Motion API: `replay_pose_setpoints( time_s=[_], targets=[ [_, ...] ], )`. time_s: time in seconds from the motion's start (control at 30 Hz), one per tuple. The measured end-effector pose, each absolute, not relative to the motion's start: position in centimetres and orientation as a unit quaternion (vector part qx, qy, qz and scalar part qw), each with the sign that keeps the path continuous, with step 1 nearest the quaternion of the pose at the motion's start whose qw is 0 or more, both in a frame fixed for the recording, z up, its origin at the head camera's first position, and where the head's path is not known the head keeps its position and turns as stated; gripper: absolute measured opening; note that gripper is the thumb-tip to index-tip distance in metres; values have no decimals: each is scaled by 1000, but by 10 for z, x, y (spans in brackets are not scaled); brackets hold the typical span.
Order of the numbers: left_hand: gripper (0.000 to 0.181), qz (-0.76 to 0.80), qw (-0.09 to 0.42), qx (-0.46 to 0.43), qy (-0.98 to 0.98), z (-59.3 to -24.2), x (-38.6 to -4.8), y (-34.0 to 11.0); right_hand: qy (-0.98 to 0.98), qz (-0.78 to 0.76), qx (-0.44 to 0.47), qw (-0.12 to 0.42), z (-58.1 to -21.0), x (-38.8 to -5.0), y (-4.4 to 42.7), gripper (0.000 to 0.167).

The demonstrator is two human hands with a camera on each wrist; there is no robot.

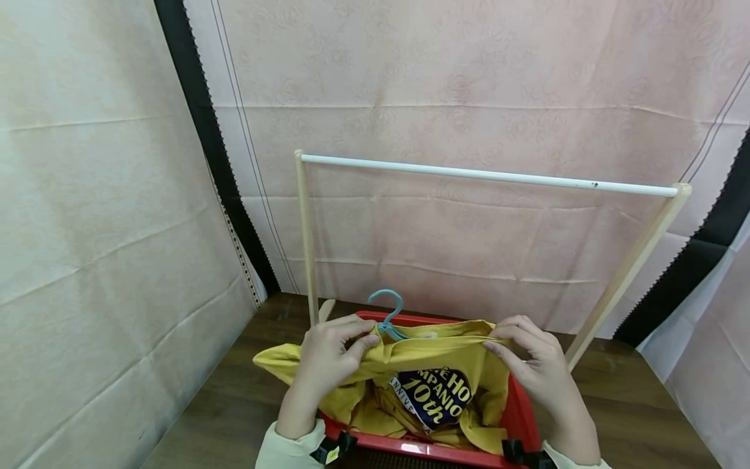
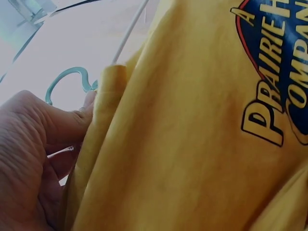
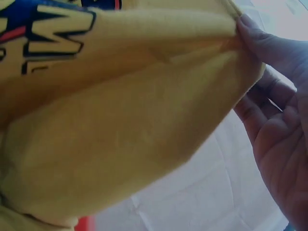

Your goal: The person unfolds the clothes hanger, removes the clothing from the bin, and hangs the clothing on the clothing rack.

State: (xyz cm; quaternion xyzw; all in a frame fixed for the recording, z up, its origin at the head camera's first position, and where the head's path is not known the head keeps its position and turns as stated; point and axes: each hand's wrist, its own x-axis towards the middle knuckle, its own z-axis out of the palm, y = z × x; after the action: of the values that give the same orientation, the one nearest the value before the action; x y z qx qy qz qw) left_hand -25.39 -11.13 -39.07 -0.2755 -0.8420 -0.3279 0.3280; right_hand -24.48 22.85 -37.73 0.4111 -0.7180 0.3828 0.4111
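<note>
A yellow T-shirt (image 1: pixel 486 384) with a dark blue printed emblem hangs between both hands, its lower part bunched in a red basket (image 1: pixel 524 417). My left hand (image 1: pixel 328 358) pinches the shirt's upper edge close to a light blue clothes hanger (image 1: pixel 394 306). The hanger's hook stands up above the neckline, while most of its body is hidden by the cloth. With thumb and fingers, my right hand (image 1: pixel 536 361) pinches the shirt's upper edge on the other side. In the left wrist view the hook (image 2: pixel 72 72) shows just beyond the thumb.
Behind the basket stands a rack with a pale horizontal bar (image 1: pixel 486 174) on two wooden posts (image 1: pixel 629 273). The basket rests on a dark wooden tabletop (image 1: pixel 234 391). Pale cloth walls (image 1: pixel 457 78) enclose the back and sides.
</note>
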Motion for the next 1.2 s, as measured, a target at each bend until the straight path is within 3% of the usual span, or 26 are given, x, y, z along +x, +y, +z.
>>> replay_pose_setpoints(
  time_s=[0.2,0.4,0.73,0.9,1.2],
  targets=[
    [19,-331,330,-284,-837,-388,-252,-108,-725,360,405,425,-370,-242,219,32],
    [20,-360,328,-286,-825,-387,-251,-109,-757,381,384,367,-371,-237,218,42],
    [22,-393,314,-285,-816,-388,-253,-114,-782,376,363,340,-390,-252,239,49],
    [21,-407,304,-281,-814,-387,-253,-115,-811,392,328,284,-395,-253,251,41],
    [17,-411,306,-275,-814,-387,-252,-115,-859,367,263,241,-398,-249,260,24]
  ],
)
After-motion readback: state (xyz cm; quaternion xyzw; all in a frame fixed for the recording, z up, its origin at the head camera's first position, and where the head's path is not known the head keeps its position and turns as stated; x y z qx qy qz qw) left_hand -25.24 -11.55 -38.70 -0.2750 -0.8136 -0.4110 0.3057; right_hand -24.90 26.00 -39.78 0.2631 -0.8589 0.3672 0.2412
